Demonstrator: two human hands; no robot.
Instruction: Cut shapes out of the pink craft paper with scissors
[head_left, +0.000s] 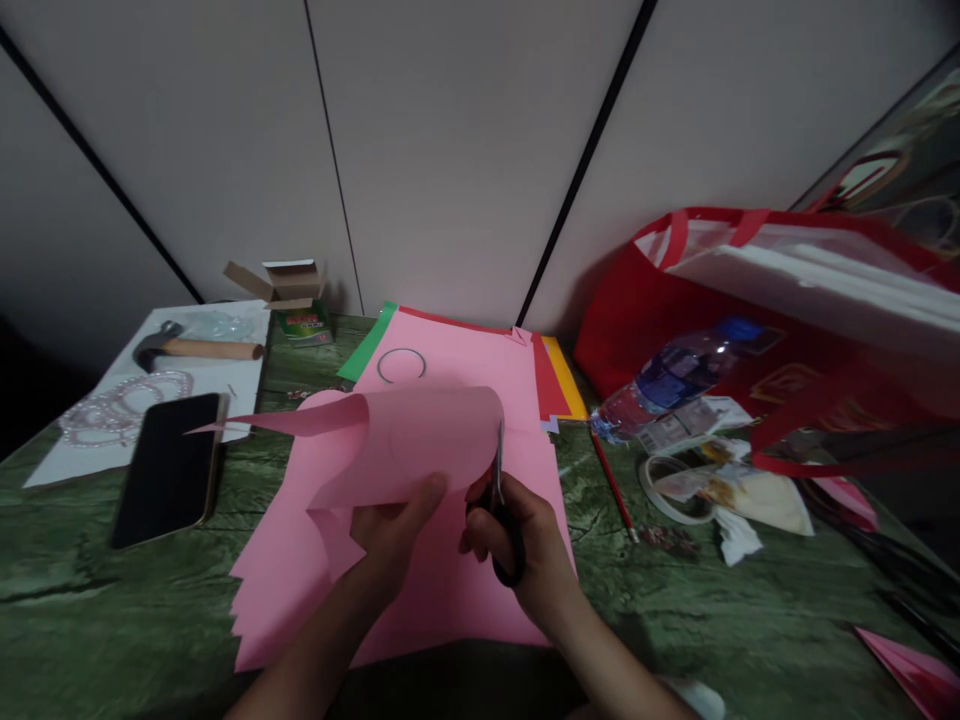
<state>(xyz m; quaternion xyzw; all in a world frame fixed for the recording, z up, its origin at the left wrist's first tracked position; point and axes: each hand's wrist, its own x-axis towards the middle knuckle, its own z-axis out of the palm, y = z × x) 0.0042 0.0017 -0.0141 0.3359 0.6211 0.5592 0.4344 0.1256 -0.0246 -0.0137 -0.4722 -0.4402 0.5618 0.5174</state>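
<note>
My left hand (397, 530) pinches the lower edge of a curled sheet of pink paper (427, 430), thumb on top. A pointed strip of that sheet sticks out to the left. In my right hand (529, 545) is a pair of scissors (498, 500) with dark handles, fingers wrapped through the loops. Its blades point away from me and meet the sheet's right edge; how far apart they are I cannot tell. Below both hands lie more pink sheets (465, 600), some with jagged left edges. A thin dark ring (401, 366) rests on the pink paper behind.
A phone (171, 465), a hammer (202, 347), bead strings (112, 410) and an opened small box (304, 315) are at left. To the right are a red pencil (613, 485), a tape roll (667, 490), a water bottle (667, 380) and a big red bag (622, 310). A wall stands behind.
</note>
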